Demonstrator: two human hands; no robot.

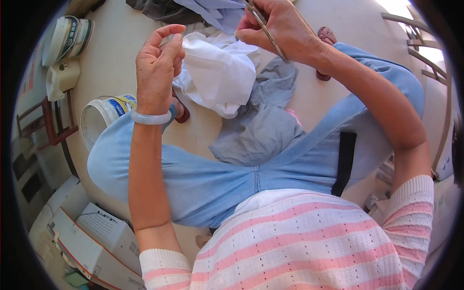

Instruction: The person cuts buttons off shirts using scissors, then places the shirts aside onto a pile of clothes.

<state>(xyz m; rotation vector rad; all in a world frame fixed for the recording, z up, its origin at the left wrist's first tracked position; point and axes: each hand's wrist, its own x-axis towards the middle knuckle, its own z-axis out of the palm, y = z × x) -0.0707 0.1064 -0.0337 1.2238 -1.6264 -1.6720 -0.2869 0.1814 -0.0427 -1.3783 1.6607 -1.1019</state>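
Observation:
My left hand (159, 63), a pale bangle (151, 117) at its wrist, is closed with thumb and index finger bent toward each other. White cloth (217, 72) bunches up against its fingers and hangs down between my knees; the exact grip point is hidden. Across from it, my right hand (285, 31) is closed around a slim, bent metal tool that looks like thread snips (266, 30). The tips of the snips run out of the top of the view. Thumb and index finger of that hand press together, and anything between them is too small to make out.
A grey-blue checked cloth (261, 130) lies below the white one, and more dark and pale clothes (212, 12) are heaped ahead. White buckets (92, 121) and a wooden stool (48, 125) stand left. Cartons (96, 241) are lower left; chair legs (415, 43) are at right.

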